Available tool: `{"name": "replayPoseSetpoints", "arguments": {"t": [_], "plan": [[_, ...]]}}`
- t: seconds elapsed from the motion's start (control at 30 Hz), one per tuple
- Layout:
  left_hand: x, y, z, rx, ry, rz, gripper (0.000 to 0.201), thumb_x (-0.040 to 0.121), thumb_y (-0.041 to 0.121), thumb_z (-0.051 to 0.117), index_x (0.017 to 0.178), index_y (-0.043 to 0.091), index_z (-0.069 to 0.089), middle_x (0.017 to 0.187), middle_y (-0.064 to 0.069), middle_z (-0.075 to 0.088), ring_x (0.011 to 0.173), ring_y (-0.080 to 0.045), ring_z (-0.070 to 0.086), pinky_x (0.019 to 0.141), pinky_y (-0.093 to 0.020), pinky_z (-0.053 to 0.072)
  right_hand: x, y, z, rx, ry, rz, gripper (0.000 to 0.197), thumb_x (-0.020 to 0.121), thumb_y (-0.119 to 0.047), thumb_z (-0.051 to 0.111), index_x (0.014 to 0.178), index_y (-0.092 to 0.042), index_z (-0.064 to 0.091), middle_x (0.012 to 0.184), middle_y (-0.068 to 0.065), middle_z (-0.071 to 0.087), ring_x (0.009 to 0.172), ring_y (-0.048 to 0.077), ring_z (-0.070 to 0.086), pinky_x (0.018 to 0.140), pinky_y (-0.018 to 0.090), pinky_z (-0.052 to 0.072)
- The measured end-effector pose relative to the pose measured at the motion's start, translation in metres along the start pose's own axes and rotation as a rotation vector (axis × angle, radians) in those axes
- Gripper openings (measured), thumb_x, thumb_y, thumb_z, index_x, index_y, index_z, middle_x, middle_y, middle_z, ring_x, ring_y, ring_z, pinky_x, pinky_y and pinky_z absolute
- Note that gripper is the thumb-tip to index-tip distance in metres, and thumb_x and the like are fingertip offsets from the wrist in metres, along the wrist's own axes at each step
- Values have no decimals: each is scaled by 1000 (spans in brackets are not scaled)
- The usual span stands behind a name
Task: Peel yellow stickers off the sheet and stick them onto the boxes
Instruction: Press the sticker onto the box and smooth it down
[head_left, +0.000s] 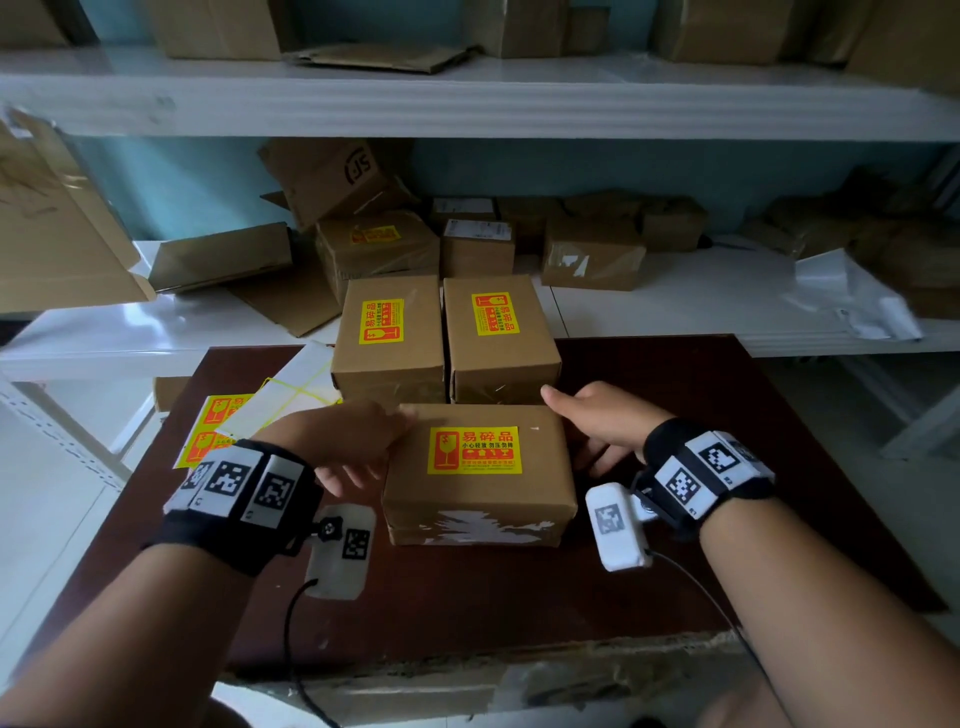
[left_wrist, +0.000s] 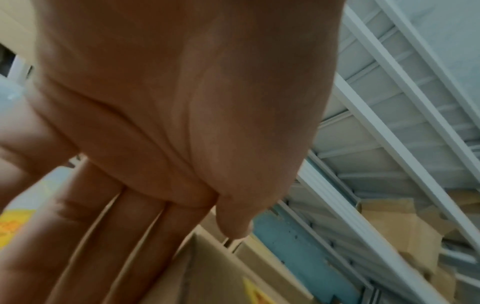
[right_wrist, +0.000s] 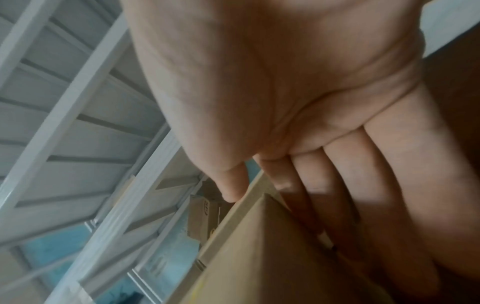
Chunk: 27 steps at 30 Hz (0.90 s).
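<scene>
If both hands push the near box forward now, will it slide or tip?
The near box is low and wide, so it should slide, not tip. Its cardboard looks stiff. It would soon meet the two boxes behind it.

A dark reddish-brown wooden table (head_left: 649, 519) fills the foreground. Behind it, at twelve o'clock, stands a white metal shelving unit (head_left: 467, 104). A flattened brown cardboard sheet (head_left: 384, 56) lies on its upper shelf, and crumpled white plastic packaging (head_left: 852, 296) lies on the lower shelf at two o'clock.
</scene>
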<state>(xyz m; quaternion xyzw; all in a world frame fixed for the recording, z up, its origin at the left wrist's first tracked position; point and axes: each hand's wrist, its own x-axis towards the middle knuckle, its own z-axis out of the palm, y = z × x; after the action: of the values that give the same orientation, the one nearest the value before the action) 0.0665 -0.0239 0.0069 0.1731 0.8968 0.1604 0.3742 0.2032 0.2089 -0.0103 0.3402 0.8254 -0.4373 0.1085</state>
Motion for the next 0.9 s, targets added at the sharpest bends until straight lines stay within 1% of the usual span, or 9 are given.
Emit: {"name": "replayPoseSetpoints", "arguments": {"t": [0.13, 0.23, 0.33, 0.47, 0.57, 0.63, 0.7, 0.8, 0.9], "plan": [[-20, 7, -18, -127, -36, 120, 52, 104, 49, 33, 108, 7, 63, 95, -9, 71, 83, -22, 70, 58, -34, 57, -14, -4, -17, 304, -10, -131, 51, 97, -53, 55, 115, -7, 69, 104, 6, 77, 92, 29, 75, 84, 48, 61], [-42, 7, -45, -365, 85, 333, 38, 99, 40, 49, 96, 9, 70, 82, -6, 75, 77, -20, 69, 53, -30, 55, -35, -12, -45, 627, 127, -300, 33, 97, -41, 60, 106, -13, 74, 96, 2, 78, 85, 19, 73, 70, 38, 59], [-51, 6, -57, -473, 227, 584, 36, 86, 48, 67, 111, 23, 73, 104, -4, 75, 96, -19, 68, 74, -39, 58, -43, -19, -54, 803, 182, -421, 29, 97, -37, 58, 107, -14, 73, 97, 2, 77, 82, 14, 71, 70, 33, 56], [-31, 6, -47, -631, 227, 719, 67, 78, 57, 72, 141, 42, 51, 137, -1, 61, 121, -20, 62, 105, -49, 46, -33, -29, -36, 834, 203, -469, 34, 100, -35, 55, 122, -12, 69, 112, 4, 75, 103, 20, 70, 92, 40, 53], [-16, 7, -37, -694, 264, 755, 69, 86, 47, 71, 146, 52, 37, 142, 7, 56, 125, -14, 58, 103, -35, 47, -25, -39, -22, 867, 229, -470, 37, 99, -37, 57, 131, -19, 65, 122, 1, 73, 117, 18, 65, 100, 39, 47], [-11, 10, -31, -685, 299, 771, 71, 92, 37, 68, 150, 51, 29, 140, 12, 58, 121, -6, 60, 95, -25, 51, -22, -44, -16, 862, 229, -470, 32, 98, -37, 59, 123, -20, 68, 117, -2, 74, 113, 14, 66, 98, 37, 47], [-7, 12, -31, -686, 334, 776, 79, 87, 44, 71, 151, 52, 24, 142, 15, 55, 124, -5, 57, 106, -35, 47, -21, -49, -14, 845, 257, -489, 27, 97, -35, 62, 118, -20, 71, 111, -4, 76, 104, 9, 69, 91, 31, 51], [-3, 12, -34, -726, 354, 799, 80, 84, 49, 66, 151, 52, 23, 145, 19, 51, 132, -3, 50, 116, -41, 36, -22, -54, -16, 813, 288, -574, 37, 92, -33, 70, 125, -19, 66, 113, -4, 76, 102, 8, 71, 82, 24, 54], [-5, 20, -30, -752, 385, 850, 81, 80, 59, 67, 149, 57, 24, 150, 21, 44, 136, -5, 45, 116, -44, 34, -18, -58, -10, 725, 308, -603, 79, 69, -53, 86, 136, -29, 52, 127, -7, 70, 117, 10, 65, 102, 39, 52]]}}
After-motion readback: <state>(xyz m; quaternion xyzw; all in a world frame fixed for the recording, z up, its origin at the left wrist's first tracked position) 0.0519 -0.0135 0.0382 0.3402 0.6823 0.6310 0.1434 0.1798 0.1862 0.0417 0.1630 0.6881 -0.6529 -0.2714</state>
